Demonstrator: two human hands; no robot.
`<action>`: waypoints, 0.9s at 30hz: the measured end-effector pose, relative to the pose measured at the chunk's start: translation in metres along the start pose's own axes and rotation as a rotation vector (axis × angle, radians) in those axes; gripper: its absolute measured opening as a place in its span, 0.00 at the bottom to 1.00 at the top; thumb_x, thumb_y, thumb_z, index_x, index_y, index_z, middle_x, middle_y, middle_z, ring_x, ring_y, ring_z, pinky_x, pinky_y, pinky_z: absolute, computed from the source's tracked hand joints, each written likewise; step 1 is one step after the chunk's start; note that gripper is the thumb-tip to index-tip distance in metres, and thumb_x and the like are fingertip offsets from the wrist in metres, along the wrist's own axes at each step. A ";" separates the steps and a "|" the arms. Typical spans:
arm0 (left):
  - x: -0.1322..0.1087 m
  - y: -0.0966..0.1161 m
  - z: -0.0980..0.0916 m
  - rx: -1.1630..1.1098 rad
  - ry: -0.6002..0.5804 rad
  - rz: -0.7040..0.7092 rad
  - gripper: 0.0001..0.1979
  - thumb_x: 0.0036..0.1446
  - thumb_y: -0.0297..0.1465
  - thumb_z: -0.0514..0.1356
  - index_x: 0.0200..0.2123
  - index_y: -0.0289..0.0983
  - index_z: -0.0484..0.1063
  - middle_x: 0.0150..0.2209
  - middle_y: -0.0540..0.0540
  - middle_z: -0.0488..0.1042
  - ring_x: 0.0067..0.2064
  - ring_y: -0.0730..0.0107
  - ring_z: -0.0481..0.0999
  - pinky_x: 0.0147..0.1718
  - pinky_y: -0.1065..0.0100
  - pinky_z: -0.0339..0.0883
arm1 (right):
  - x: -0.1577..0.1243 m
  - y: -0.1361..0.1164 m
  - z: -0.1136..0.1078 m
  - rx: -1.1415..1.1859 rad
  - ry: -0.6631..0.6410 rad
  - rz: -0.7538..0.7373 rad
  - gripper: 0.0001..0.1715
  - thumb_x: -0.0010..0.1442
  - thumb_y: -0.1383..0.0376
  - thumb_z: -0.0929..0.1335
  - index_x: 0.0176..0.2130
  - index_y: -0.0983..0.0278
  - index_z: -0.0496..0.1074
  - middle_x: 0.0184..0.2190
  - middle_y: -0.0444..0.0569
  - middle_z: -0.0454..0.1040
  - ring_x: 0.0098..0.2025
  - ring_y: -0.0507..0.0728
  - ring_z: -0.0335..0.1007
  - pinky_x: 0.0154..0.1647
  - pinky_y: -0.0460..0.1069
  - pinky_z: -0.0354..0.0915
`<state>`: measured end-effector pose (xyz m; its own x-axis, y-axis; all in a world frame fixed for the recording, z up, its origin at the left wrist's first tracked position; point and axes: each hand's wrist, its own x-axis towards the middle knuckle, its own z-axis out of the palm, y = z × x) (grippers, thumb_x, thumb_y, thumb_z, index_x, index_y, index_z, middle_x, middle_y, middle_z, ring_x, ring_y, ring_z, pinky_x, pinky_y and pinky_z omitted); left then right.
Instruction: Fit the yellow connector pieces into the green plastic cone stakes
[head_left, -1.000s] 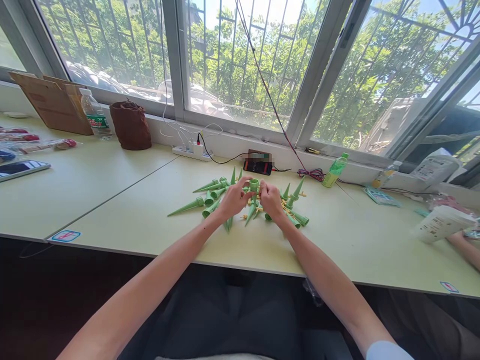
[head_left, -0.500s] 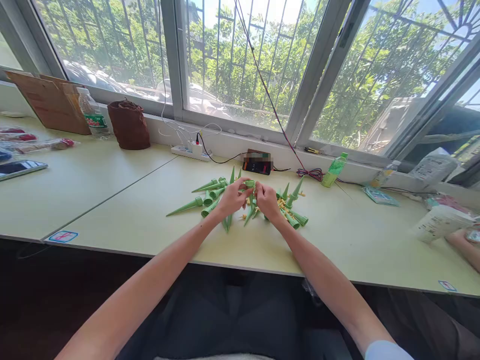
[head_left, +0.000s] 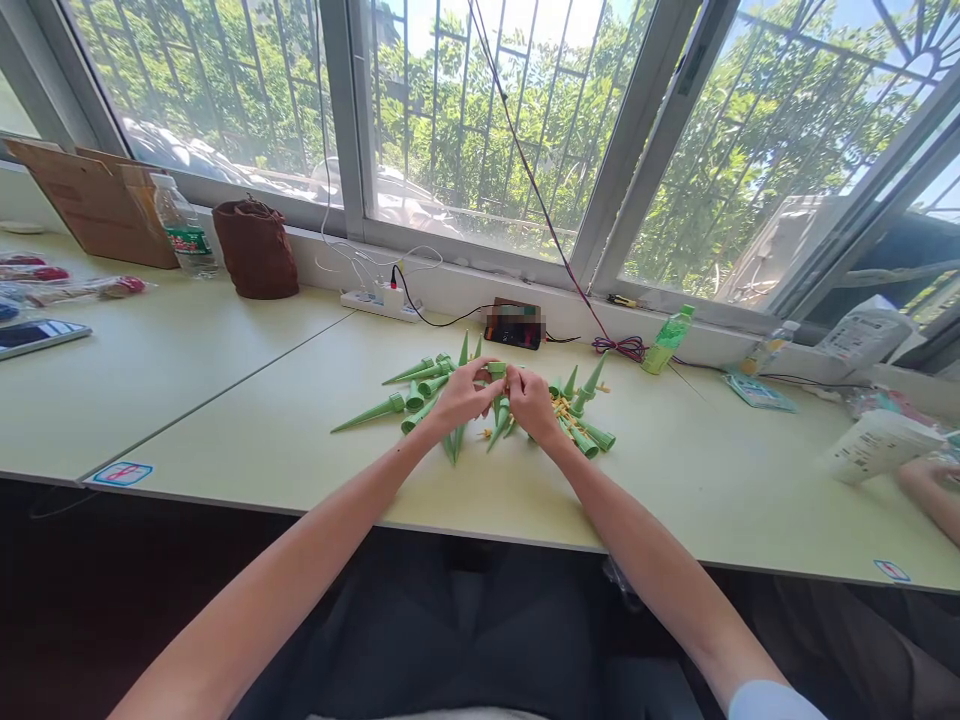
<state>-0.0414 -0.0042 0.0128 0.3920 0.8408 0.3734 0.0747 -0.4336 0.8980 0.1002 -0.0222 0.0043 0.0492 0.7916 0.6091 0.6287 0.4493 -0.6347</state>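
Head view: two bare arms reach over a pale yellow surface by a wide window.
Left hand: this hand has its grip bent around a small round green plastic piece, with the thumb under it.
Right hand: this hand has its fingers curled in, right up against the piece; they hide what is inside, so I cannot tell what this grip holds.
Green piece: it is up between the two hands, in the middle of the pile.
Green spikes: lots of pointy plastic ones lie on both sides of the hands; a long spike lies at the far left of the pile, and another spike points up on the right.
Yellow bits: small plastic bits are mixed in with the spikes by the right hand.
Behind the pile: a black phone leans near the wall, with a white power strip to its left.
Left side: a brown bag, a clear water bottle and a cardboard box stand in a row.
Right side: a green drink bottle stands beside a tied-up cord; near the edge, another person's arm is by a white bag.
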 end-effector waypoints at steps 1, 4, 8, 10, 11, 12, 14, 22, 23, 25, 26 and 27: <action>0.000 0.000 0.000 0.004 -0.001 0.000 0.20 0.57 0.35 0.61 0.51 0.34 0.67 0.28 0.51 0.71 0.17 0.79 0.68 0.13 0.75 0.60 | 0.000 0.000 0.000 -0.001 -0.002 -0.002 0.26 0.67 0.52 0.54 0.22 0.62 0.57 0.20 0.43 0.63 0.23 0.51 0.52 0.27 0.48 0.50; 0.000 0.000 0.000 0.016 -0.002 -0.001 0.20 0.56 0.35 0.60 0.51 0.35 0.67 0.27 0.51 0.71 0.17 0.79 0.68 0.13 0.75 0.59 | 0.000 0.000 0.000 -0.003 -0.003 -0.005 0.26 0.67 0.53 0.55 0.22 0.62 0.57 0.20 0.44 0.64 0.23 0.51 0.53 0.27 0.48 0.51; 0.000 0.001 0.000 0.027 0.001 -0.007 0.19 0.56 0.35 0.60 0.50 0.34 0.67 0.27 0.51 0.71 0.17 0.79 0.67 0.13 0.75 0.60 | 0.000 0.000 0.001 0.005 0.000 -0.007 0.26 0.67 0.54 0.55 0.21 0.62 0.56 0.20 0.44 0.64 0.23 0.51 0.53 0.27 0.48 0.51; 0.000 0.002 0.000 0.033 0.003 -0.010 0.20 0.55 0.34 0.61 0.50 0.34 0.67 0.27 0.51 0.71 0.17 0.79 0.67 0.13 0.75 0.60 | 0.000 0.000 0.001 0.013 -0.006 -0.002 0.26 0.67 0.53 0.55 0.21 0.62 0.56 0.19 0.44 0.64 0.23 0.51 0.54 0.27 0.48 0.51; 0.000 0.002 0.000 0.037 0.003 -0.011 0.20 0.55 0.34 0.61 0.50 0.34 0.67 0.27 0.51 0.70 0.17 0.78 0.68 0.13 0.75 0.60 | 0.000 0.000 0.001 0.017 -0.009 0.002 0.26 0.67 0.53 0.55 0.21 0.62 0.56 0.19 0.44 0.64 0.23 0.51 0.54 0.27 0.48 0.51; 0.000 0.003 0.000 0.041 0.004 -0.011 0.20 0.55 0.34 0.60 0.50 0.34 0.67 0.26 0.51 0.70 0.17 0.78 0.68 0.13 0.75 0.60 | 0.000 0.000 0.001 0.020 -0.014 0.005 0.26 0.67 0.53 0.54 0.21 0.62 0.56 0.19 0.44 0.64 0.23 0.51 0.54 0.27 0.48 0.51; 0.000 0.003 0.000 0.044 0.004 -0.011 0.19 0.55 0.34 0.60 0.50 0.34 0.67 0.26 0.51 0.70 0.17 0.78 0.67 0.13 0.75 0.60 | 0.000 0.000 0.001 0.025 -0.017 0.007 0.26 0.67 0.53 0.55 0.22 0.62 0.56 0.19 0.44 0.64 0.23 0.51 0.54 0.27 0.48 0.51; -0.001 0.001 0.000 0.051 0.005 0.008 0.18 0.55 0.33 0.60 0.49 0.35 0.68 0.26 0.51 0.70 0.17 0.79 0.67 0.14 0.76 0.60 | -0.001 0.001 0.001 0.050 -0.032 0.017 0.26 0.67 0.53 0.55 0.22 0.61 0.55 0.18 0.43 0.61 0.22 0.51 0.51 0.26 0.48 0.50; 0.000 0.000 0.000 0.053 0.004 0.008 0.18 0.54 0.33 0.59 0.49 0.35 0.67 0.27 0.51 0.70 0.17 0.78 0.67 0.13 0.76 0.60 | -0.001 0.001 0.001 0.046 -0.031 0.017 0.26 0.67 0.53 0.55 0.22 0.61 0.55 0.18 0.43 0.61 0.22 0.51 0.51 0.26 0.48 0.49; 0.000 -0.001 0.000 0.058 0.005 0.006 0.19 0.53 0.32 0.59 0.49 0.35 0.67 0.28 0.50 0.71 0.17 0.79 0.68 0.13 0.76 0.60 | -0.001 0.002 0.002 0.031 -0.029 0.017 0.26 0.67 0.53 0.55 0.21 0.61 0.54 0.18 0.43 0.60 0.22 0.51 0.51 0.26 0.48 0.49; 0.001 -0.002 0.000 0.060 0.006 0.006 0.20 0.52 0.31 0.60 0.49 0.35 0.67 0.29 0.49 0.72 0.17 0.79 0.68 0.13 0.76 0.60 | -0.001 0.001 0.002 0.024 -0.028 0.017 0.26 0.67 0.53 0.54 0.21 0.61 0.54 0.18 0.43 0.60 0.22 0.51 0.50 0.26 0.48 0.49; 0.001 -0.002 0.000 0.060 0.006 0.006 0.20 0.52 0.30 0.60 0.50 0.35 0.67 0.31 0.49 0.73 0.17 0.79 0.68 0.13 0.76 0.59 | -0.001 0.001 0.002 0.018 -0.028 0.018 0.26 0.67 0.53 0.54 0.21 0.61 0.54 0.18 0.43 0.59 0.22 0.51 0.50 0.26 0.48 0.49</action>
<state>-0.0412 -0.0022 0.0114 0.3876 0.8397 0.3804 0.1275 -0.4576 0.8800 0.0998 -0.0214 0.0023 0.0385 0.8106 0.5844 0.6138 0.4423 -0.6540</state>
